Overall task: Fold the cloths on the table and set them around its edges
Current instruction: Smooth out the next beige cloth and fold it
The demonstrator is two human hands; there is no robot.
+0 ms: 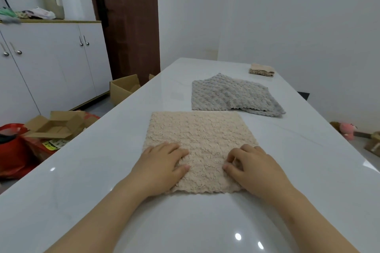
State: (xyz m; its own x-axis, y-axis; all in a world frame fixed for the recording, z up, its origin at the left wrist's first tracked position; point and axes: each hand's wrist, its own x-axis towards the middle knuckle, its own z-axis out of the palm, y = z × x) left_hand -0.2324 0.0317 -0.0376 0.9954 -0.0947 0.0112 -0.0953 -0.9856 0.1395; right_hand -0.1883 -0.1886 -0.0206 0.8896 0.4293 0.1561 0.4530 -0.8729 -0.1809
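While your left hand (162, 162) pressed the beige cloth (201, 129) flat-fingered, your right hand (255, 166) pinched it; the first fold seemed next, needing its near edge lifted.

We see only bare parts: left hand (162, 162) & right hand (253, 164), each w/ slim fingers and short, trimmed nails. Also bare: left forearm (115, 211) & right forearm (308, 215), uncovered right down to the view's bottom edge.
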